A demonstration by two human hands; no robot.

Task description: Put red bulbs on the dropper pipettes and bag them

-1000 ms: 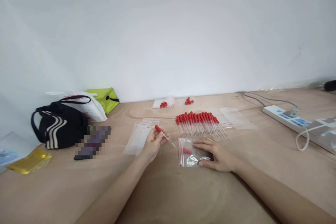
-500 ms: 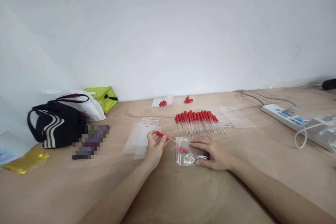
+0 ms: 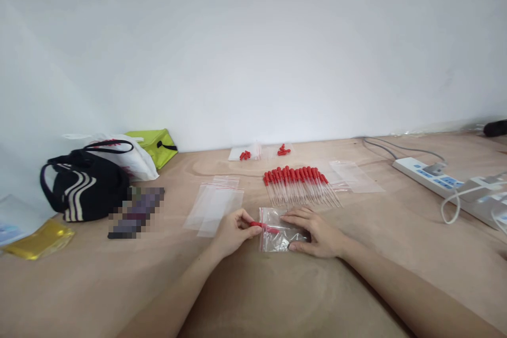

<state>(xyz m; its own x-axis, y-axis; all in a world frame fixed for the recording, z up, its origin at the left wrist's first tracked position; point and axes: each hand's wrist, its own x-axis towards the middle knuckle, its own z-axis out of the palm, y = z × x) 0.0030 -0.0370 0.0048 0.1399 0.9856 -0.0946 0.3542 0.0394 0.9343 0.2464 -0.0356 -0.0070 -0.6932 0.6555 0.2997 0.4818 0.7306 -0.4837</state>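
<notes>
My left hand [image 3: 233, 232] pinches a dropper by its red bulb [image 3: 256, 224]. The glass stem reaches in at the left-hand mouth of a small clear zip bag [image 3: 277, 245]. Inside that bag lies another red bulb [image 3: 272, 230]; its stem is hard to see through the plastic. My right hand [image 3: 317, 232] rests on the bag's right part, thumb and fingers spread apart, holding it to the table. Just beyond the bag, many red-bulbed droppers [image 3: 297, 182] lie side by side in a row.
Flat clear zip bags [image 3: 217, 203] lie left of my hands, others [image 3: 356, 177] right of the row. Loose red bulbs [image 3: 245, 155] sit on plastic near the wall. A black bag [image 3: 99, 190] stands left; a power strip [image 3: 431, 177] with cables lies right.
My left hand has moved right and slightly down, bringing the dropper's stem into the bag's mouth. My right hand stays on the bag, which has shifted slightly left in view.
</notes>
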